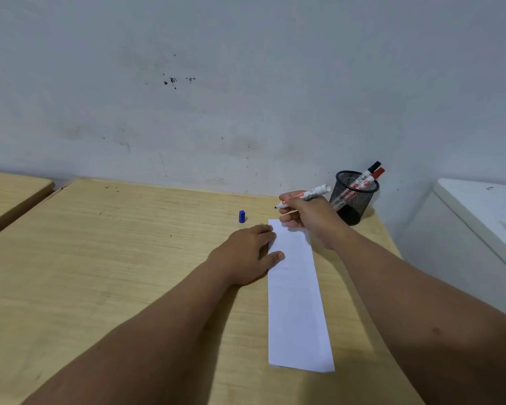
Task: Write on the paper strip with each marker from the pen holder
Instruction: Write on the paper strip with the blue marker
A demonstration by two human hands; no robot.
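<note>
A long white paper strip (297,299) lies on the wooden table (114,258), running away from me. My left hand (246,254) rests flat beside it, fingers pressing its left edge near the far end. My right hand (307,214) hovers over the strip's far end, holding an uncapped white marker (313,192) with its dark tip pointing left. The marker's blue cap (242,216) stands upright on the table, left of the strip. A black mesh pen holder (352,197) at the back right holds two capped markers, one black (373,167) and one red (378,173).
A stained grey wall (216,97) rises right behind the table. Another wooden table (9,191) adjoins on the left with a narrow gap. A white cabinet or appliance (479,217) stands to the right of the table.
</note>
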